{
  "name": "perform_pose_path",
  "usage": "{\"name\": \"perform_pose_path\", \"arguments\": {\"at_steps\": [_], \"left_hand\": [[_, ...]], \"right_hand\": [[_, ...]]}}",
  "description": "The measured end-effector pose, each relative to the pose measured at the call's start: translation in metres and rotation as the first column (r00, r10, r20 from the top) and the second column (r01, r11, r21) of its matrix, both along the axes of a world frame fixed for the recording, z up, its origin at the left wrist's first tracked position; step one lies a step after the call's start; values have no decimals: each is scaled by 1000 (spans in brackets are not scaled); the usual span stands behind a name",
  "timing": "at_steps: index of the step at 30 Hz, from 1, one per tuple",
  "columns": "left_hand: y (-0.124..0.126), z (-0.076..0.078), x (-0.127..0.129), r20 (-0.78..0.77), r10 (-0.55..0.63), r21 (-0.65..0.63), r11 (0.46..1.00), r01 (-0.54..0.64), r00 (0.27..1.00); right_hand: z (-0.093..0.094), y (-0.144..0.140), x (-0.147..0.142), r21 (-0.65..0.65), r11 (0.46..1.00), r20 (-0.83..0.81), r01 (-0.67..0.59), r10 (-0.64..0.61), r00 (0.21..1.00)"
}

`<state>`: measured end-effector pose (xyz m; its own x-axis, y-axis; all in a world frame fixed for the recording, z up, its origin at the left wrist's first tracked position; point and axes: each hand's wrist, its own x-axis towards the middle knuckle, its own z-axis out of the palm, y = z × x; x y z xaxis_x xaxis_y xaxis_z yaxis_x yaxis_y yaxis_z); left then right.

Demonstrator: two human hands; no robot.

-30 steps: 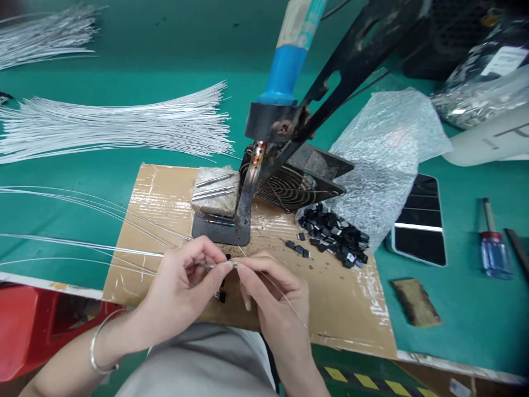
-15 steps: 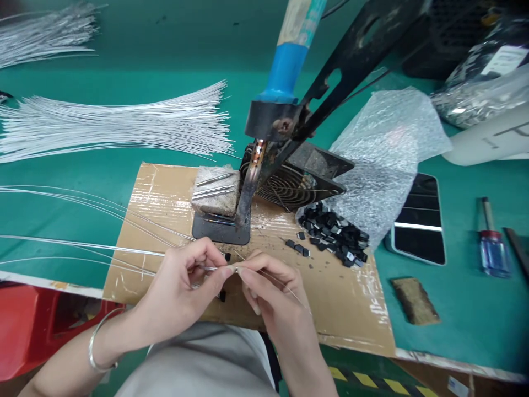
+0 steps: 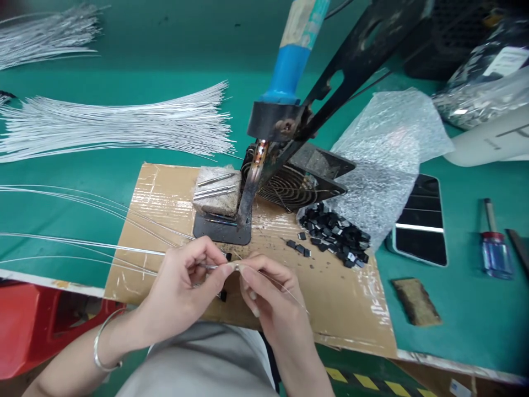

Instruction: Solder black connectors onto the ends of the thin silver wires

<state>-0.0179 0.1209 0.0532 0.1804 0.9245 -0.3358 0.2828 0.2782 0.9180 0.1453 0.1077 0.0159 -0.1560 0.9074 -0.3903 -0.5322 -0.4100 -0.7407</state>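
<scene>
Left hand (image 3: 185, 286) and right hand (image 3: 270, 298) meet low centre, over the near edge of the tape-covered brown cardboard sheet (image 3: 343, 309). Left grip pressed together, thumb and forefinger pinching a thin silver wire (image 3: 124, 249) that runs off left across the green worktop (image 3: 475, 320). Right grip also pinched, fingertips touching the left fingertips, on a second fine wire strand (image 3: 289, 289) that trails right and down over the hand. Small pale bit at the pinch point, too small to tell, possibly a joint. Silver bangle (image 3: 101, 353) on left wrist.

Just past the hands: black metal base plate (image 3: 221, 230) with a grey worn sponge block (image 3: 217, 192) holding short metal pins. Blue-handled soldering iron (image 3: 285, 77) clamped in a black metal stand (image 3: 351, 55), tip pointing down at the plate. Black wire-guard fan (image 3: 289, 187) behind it, lying tilted.

Right of the plate: heap of small black plastic chips (image 3: 336, 234) on the cardboard, touching a crumpled clear bubble-wrap sheet (image 3: 384, 149). Black smartphone (image 3: 419, 220) flat beside the wrap, blue-handled screwdriver (image 3: 494, 248) further right, brown flat wood scrap (image 3: 415, 300) near the cardboard corner.

Left far side: fanned bundle of white thin wires (image 3: 115, 124), another bundle (image 3: 45, 33) top left. Red plastic bin (image 3: 41, 325) below the worktop edge, lower left.
</scene>
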Motion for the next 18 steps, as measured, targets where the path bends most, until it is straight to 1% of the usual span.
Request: {"name": "perform_pose_path", "arguments": {"at_steps": [8,14,18], "left_hand": [[-7,-6,4,-20,56,80,995,-54,998],[-9,-12,9,35,111,106,988,-114,993],[-7,-11,9,83,122,88,988,-130,989]], "right_hand": [[0,-2,-7,-9,998,-18,67,-67,998],[-1,-3,-11,-11,993,-2,113,-113,994],[-2,-4,-11,18,992,18,126,-126,992]]}}
